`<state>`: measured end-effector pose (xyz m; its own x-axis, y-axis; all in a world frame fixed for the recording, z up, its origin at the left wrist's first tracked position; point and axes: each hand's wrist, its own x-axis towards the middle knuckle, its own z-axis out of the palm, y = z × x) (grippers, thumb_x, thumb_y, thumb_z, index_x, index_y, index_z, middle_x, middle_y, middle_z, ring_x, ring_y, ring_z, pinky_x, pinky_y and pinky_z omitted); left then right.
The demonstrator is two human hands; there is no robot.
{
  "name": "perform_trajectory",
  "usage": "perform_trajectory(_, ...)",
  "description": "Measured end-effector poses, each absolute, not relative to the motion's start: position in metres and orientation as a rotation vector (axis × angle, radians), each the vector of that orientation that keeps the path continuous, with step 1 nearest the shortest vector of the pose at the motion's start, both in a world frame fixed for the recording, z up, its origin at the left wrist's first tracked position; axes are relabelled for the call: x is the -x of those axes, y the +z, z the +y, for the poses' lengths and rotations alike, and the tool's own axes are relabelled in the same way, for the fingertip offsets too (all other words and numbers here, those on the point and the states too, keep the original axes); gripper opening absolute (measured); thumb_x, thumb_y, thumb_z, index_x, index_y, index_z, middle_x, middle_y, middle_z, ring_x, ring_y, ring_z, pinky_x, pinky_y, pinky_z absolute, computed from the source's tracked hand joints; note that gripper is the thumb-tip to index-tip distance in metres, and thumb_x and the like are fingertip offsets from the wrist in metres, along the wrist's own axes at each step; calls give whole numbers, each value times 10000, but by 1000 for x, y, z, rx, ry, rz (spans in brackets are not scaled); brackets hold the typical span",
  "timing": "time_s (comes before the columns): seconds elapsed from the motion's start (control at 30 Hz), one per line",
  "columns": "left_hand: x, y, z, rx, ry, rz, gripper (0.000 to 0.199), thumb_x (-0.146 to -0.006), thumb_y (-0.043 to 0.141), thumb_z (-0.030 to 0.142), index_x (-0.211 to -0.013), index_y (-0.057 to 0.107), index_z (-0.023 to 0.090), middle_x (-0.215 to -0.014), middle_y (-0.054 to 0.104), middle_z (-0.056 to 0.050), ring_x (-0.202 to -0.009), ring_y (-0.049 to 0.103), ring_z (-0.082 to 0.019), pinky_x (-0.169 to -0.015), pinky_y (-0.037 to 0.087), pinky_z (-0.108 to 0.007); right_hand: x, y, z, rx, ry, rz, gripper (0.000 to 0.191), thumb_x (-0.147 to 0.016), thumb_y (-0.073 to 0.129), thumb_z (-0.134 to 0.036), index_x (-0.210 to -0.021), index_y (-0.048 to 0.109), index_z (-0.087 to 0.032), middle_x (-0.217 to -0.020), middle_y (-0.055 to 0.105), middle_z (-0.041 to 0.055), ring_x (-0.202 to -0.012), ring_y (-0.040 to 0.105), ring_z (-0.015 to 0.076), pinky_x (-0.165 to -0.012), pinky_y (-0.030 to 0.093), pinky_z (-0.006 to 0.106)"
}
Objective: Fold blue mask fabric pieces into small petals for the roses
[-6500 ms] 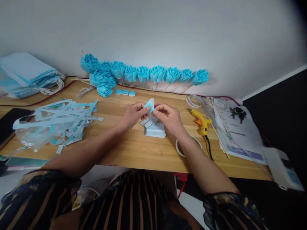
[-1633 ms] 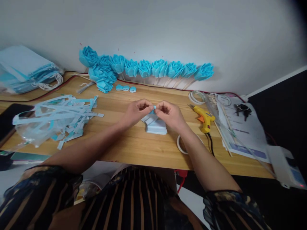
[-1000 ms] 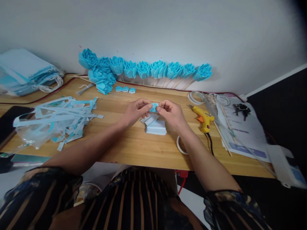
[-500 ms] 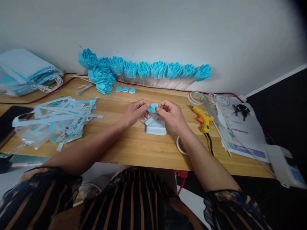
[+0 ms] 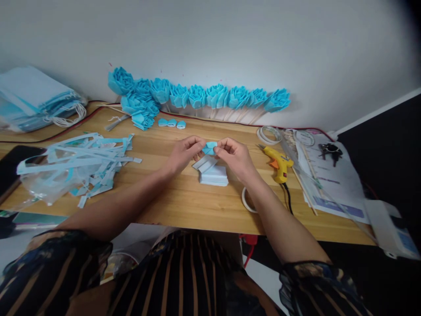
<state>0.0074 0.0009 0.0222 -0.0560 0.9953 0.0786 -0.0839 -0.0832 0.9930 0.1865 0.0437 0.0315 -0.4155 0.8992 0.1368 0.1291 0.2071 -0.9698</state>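
Observation:
Between my fingertips is a small folded piece of blue fabric [image 5: 209, 148]. My left hand [image 5: 187, 152] pinches its left end, and my right hand [image 5: 233, 157] pinches the right end. Just below them on the wooden table lies a stack of white cut pieces [image 5: 213, 175], with a few loose ones slanted across its top. Farther back, several small folded blue petals [image 5: 171, 123] sit in a short row. Fingers partly cover the held piece, so its exact fold is hard to see.
Blue fabric flowers [image 5: 197, 95] on sticks lean along the wall. Fabric scraps [image 5: 95, 160] are heaped at left, near a phone [image 5: 18, 169] and a bagged stack [image 5: 36, 94]. At right are a yellow glue gun [image 5: 278, 163], a tape roll [image 5: 245, 200], keys [image 5: 330, 152] and papers [image 5: 332, 184].
Almost nothing differs. Both hands keep their pinch on the blue piece, with only slight finger movement, and a little more of the loose white pieces beneath shows.

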Motion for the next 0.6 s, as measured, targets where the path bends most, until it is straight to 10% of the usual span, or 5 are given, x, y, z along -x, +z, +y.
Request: perform_trajectory(0.6,-8,24,-1,-1234,1253,1148,313,-784,724,458,-757,643,157,-579,634,2,-493,534,-84,-480,405,-202,-185,32,43,964,1309,-1713,192,-745,707,-366,-755,608,-202,-652,538,-43,-617,516,113,-609,405,268)
